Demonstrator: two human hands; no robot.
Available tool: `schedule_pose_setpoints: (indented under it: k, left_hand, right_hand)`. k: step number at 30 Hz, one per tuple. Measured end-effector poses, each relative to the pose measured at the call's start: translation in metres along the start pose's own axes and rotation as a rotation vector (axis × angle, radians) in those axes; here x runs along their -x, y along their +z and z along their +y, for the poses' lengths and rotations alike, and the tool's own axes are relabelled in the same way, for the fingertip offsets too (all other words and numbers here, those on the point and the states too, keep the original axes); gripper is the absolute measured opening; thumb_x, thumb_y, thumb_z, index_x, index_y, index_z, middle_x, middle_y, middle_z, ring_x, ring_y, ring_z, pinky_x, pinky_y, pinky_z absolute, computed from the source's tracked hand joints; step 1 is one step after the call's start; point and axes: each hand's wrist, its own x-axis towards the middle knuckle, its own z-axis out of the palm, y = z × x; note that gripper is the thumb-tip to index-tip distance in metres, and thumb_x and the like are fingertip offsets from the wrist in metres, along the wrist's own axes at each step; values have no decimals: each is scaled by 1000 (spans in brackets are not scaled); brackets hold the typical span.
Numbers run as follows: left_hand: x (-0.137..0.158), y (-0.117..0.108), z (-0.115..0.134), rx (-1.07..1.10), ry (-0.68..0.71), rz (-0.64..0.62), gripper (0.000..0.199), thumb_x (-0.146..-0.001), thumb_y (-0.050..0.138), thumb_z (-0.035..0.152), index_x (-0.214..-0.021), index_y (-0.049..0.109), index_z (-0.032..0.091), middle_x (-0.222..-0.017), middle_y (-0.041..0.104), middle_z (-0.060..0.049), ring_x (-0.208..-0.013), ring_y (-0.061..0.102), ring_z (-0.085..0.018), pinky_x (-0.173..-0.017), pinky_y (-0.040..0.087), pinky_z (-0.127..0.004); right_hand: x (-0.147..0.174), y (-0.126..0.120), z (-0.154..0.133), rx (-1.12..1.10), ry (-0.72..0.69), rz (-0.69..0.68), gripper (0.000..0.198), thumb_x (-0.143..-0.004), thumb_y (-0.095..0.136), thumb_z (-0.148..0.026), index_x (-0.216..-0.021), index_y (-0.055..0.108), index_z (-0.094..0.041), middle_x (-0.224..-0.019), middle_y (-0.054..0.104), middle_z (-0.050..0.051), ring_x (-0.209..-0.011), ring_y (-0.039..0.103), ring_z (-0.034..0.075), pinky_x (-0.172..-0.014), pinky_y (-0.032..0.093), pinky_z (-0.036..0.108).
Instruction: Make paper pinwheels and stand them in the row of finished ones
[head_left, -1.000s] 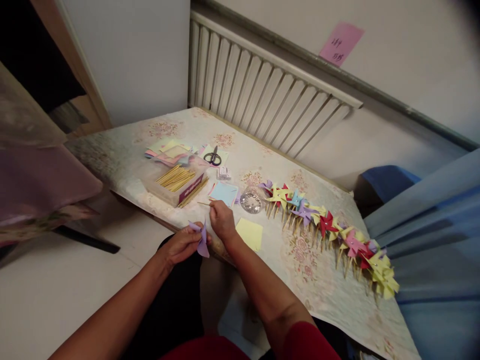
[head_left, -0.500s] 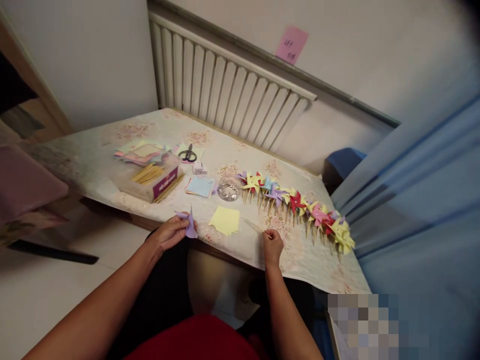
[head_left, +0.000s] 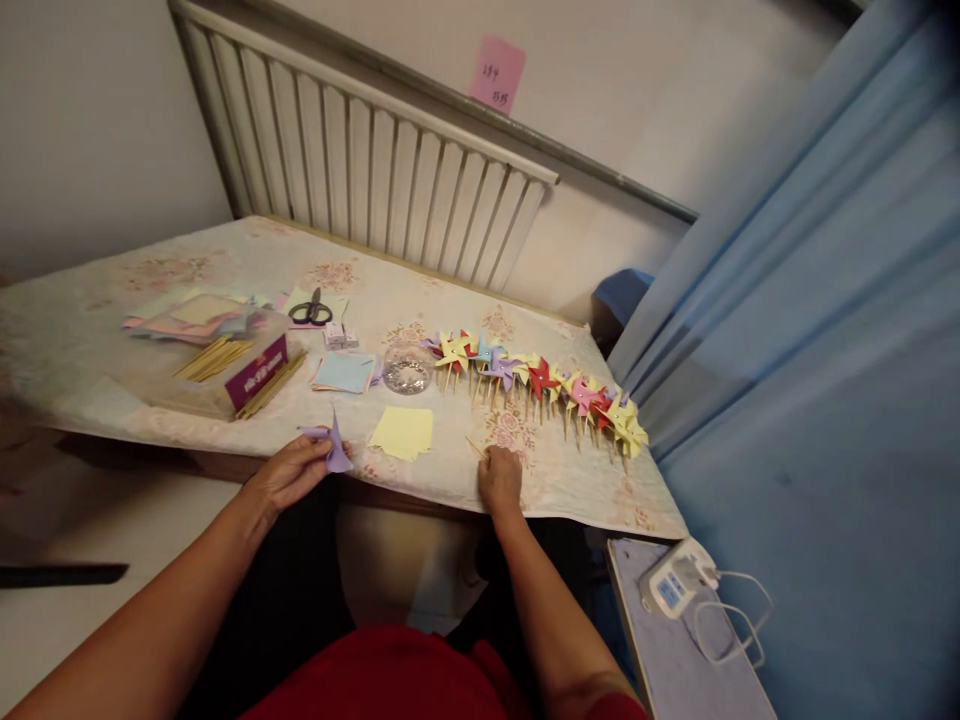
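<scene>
My left hand (head_left: 296, 472) is closed at the table's front edge, pinching a folded purple paper pinwheel (head_left: 337, 450) whose blades stick up and out. My right hand (head_left: 500, 480) rests low over the tablecloth, its fingers wrapped round a thin wooden stick (head_left: 475, 447); the tip points left, and the rest is hidden by the hand. Between the hands lies a stack of yellow paper pieces (head_left: 403, 432). Behind it stand a clear round dish of small shiny pins (head_left: 407, 374) and a stack of light blue paper squares (head_left: 343, 372).
A row of finished pinwheels (head_left: 540, 378) runs along the right of the table. On the left are a box of sticks (head_left: 256, 376), loose coloured paper (head_left: 196, 312) and black-handled scissors (head_left: 311, 310). A white plugged adapter (head_left: 679, 580) lies on a side surface beside the blue curtain (head_left: 787, 400).
The view has swung right, bringing the adapter into sight. My right hand has turned over the stick, so less of it shows. My left hand keeps hold of the purple pinwheel.
</scene>
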Motion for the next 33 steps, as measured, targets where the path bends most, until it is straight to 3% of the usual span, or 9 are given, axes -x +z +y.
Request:
schedule_pose_setpoints:
  k: [7, 12, 18, 21, 23, 25, 29, 33]
  left_hand:
    - [-1, 3, 1, -9, -9, 31, 19, -66, 72, -5, -79, 71, 8, -75, 74, -11, -68, 72, -19, -70, 63, -29]
    - [-1, 4, 1, -11, -28, 36, 18, -68, 70, -6, -79, 71, 7, -75, 74, -11, -68, 72, -19, -71, 63, -29]
    - [-1, 3, 2, -17, -32, 27, 20, -65, 73, -5, -80, 71, 8, -76, 74, -11, -69, 72, -18, -72, 63, -29]
    - [-1, 3, 2, -25, -34, 34, 16, -67, 73, -3, -78, 71, 9, -75, 74, -10, -68, 72, -18, -71, 62, -28]
    - [-1, 3, 1, -27, -36, 43, 15, -69, 72, -3, -77, 70, 10, -74, 74, -10, -67, 71, -18, -71, 62, -28]
    - [-1, 4, 1, -22, -37, 46, 16, -70, 71, -4, -78, 69, 10, -74, 74, -10, -68, 71, -18, -72, 62, -28]
    - [-1, 4, 2, -18, -45, 46, 16, -74, 64, -6, -80, 67, 8, -75, 74, -10, -69, 71, -18, -73, 62, -29]
    - [1, 7, 4, -28, -50, 66, 18, -76, 60, -7, -81, 65, 9, -73, 74, -8, -68, 70, -16, -72, 62, -29]
  right_hand:
    - [-12, 5, -16, 3, -66, -136, 21, -89, 46, -8, -89, 66, -15, -95, 65, 13, -89, 53, 23, -79, 37, 32]
    - [-18, 4, -14, -501, 164, -70, 22, -75, 47, -2, -76, 63, -17, -84, 64, 9, -87, 54, 21, -84, 40, 31]
    - [-18, -6, -14, -745, 329, -86, 22, -71, 45, -15, -84, 63, -17, -65, 59, -2, -59, 55, 15, -58, 43, 25]
    - [-7, -20, -27, -933, 364, -116, 34, -73, 43, -24, -101, 62, -17, -67, 62, -4, -46, 49, 11, -44, 36, 21]
    - [1, -36, -37, -1248, 435, -125, 40, -73, 48, -30, -108, 61, -16, -68, 63, -5, -39, 39, 7, -38, 27, 19]
    - [6, -54, -47, -1426, 473, -117, 44, -72, 55, -34, -111, 60, -16, -64, 63, -7, -35, 32, 5, -35, 22, 18]
    - [9, -88, -62, -1549, 482, -101, 43, -70, 59, -31, -110, 60, -15, -57, 60, -9, -32, 27, 3, -34, 16, 17]
    - [8, -109, -72, -1626, 471, -75, 34, -68, 61, -28, -99, 63, -16, -60, 62, -7, -35, 38, 4, -34, 24, 17]
